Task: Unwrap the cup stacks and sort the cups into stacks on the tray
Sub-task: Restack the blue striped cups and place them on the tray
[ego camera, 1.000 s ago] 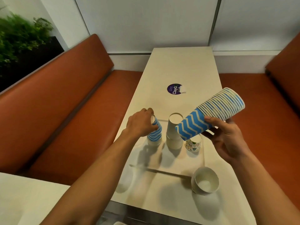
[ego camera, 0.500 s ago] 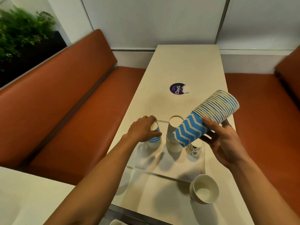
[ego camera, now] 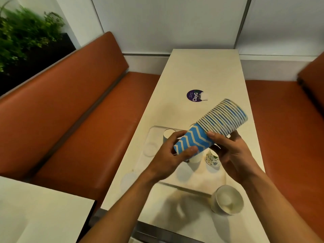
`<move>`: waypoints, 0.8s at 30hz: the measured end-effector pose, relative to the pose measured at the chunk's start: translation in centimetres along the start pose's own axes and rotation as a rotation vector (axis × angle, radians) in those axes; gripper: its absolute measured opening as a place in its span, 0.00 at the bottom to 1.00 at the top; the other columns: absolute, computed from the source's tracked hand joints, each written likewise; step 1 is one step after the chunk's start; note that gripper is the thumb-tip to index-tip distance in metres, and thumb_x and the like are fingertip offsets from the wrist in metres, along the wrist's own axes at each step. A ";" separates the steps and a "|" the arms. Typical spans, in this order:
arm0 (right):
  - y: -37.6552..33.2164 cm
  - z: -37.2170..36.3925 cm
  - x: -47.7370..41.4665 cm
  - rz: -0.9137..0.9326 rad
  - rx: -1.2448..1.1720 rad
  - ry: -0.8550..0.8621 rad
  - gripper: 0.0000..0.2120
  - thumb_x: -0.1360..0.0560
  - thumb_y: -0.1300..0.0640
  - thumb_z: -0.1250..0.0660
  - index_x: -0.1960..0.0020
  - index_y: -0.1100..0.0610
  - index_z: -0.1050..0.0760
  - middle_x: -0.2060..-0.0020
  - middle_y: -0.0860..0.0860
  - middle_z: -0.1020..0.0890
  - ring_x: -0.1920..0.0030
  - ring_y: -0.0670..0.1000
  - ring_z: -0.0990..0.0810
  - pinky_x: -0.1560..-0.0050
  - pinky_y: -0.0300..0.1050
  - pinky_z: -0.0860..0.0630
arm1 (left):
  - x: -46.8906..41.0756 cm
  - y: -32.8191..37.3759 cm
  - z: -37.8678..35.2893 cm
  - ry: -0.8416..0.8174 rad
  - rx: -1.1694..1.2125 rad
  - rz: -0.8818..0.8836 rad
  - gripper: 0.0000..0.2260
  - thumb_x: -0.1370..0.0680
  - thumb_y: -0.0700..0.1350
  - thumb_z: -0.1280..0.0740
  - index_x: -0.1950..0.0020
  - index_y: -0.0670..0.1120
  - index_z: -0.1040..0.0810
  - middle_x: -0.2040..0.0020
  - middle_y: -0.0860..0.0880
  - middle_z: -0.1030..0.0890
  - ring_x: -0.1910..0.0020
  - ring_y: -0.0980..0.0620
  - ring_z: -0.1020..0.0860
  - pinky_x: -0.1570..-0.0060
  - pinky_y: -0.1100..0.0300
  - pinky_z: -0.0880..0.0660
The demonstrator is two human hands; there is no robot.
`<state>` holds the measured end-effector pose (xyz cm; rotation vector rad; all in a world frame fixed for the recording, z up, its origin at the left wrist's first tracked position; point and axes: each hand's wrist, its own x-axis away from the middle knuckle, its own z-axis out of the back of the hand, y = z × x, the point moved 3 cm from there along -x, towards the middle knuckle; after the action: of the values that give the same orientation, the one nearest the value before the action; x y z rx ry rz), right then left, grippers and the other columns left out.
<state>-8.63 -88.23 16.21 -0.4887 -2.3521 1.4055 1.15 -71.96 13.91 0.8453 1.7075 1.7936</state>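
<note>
Your cup stack [ego camera: 206,132] was bright blue with cream zigzags, its rims banded blue and white. You also had a small cup [ego camera: 212,158], white with green-blue specks. The table [ego camera: 206,71] was cream, its sticker [ego camera: 194,95] purple, the bench [ego camera: 70,109] rust-orange, the plant [ego camera: 22,35] green.

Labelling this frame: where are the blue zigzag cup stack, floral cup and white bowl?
blue zigzag cup stack [ego camera: 196,139], head view, patterned wall.
floral cup [ego camera: 212,160], head view, printed side.
white bowl [ego camera: 227,200], head view, inside bottom.

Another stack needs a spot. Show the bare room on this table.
Free: the table beyond the purple sticker; the near strip of the tray, between the patterned cup and the white bowl. Crowded: its far row, under the blue stack.
</note>
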 end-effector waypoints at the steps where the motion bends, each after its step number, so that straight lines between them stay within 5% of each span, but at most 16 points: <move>1: 0.1 -0.2 0.2 0.000 -0.006 0.003 0.34 0.34 0.64 0.20 0.31 0.55 0.28 0.45 0.53 0.14 0.40 0.55 0.15 0.45 0.44 0.18 | 0.4 0.0 -0.2 0.013 0.020 -0.003 0.24 0.23 0.51 0.25 0.30 0.49 0.29 0.42 0.48 0.18 0.46 0.46 0.16 0.50 0.52 0.17; 11: 1.4 -1.4 2.1 0.009 0.019 0.037 0.26 0.33 0.59 0.26 0.36 0.51 0.26 0.48 0.48 0.13 0.43 0.51 0.15 0.50 0.42 0.18 | 3.5 -0.9 0.0 0.113 0.151 0.041 0.24 0.25 0.50 0.26 0.33 0.46 0.29 0.41 0.39 0.19 0.55 0.47 0.16 0.54 0.55 0.18; 18: 0.6 -0.6 2.3 0.051 -0.052 0.088 0.26 0.31 0.59 0.26 0.34 0.56 0.26 0.48 0.51 0.15 0.46 0.53 0.15 0.50 0.46 0.17 | 3.7 -1.0 2.4 0.073 0.213 0.100 0.23 0.29 0.58 0.27 0.43 0.43 0.21 0.54 0.46 0.18 0.60 0.49 0.22 0.61 0.56 0.22; 21: -0.4 1.0 2.2 0.093 -0.077 0.130 0.31 0.31 0.59 0.24 0.30 0.57 0.28 0.45 0.53 0.16 0.44 0.54 0.15 0.50 0.47 0.17 | 3.1 -0.1 5.5 0.159 0.075 0.066 0.25 0.33 0.58 0.25 0.41 0.46 0.21 0.54 0.50 0.17 0.59 0.52 0.20 0.62 0.58 0.23; 24: -0.8 2.3 2.4 0.108 -0.089 0.149 0.32 0.29 0.60 0.27 0.27 0.57 0.30 0.43 0.53 0.16 0.41 0.55 0.16 0.47 0.51 0.17 | 2.1 1.5 8.7 0.303 -0.321 0.065 0.28 0.36 0.59 0.21 0.40 0.52 0.24 0.50 0.52 0.17 0.55 0.51 0.19 0.60 0.57 0.21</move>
<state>-11.88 -89.26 16.16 -0.7294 -2.3046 1.2665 6.21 -64.64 15.65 0.5176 1.5148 2.2559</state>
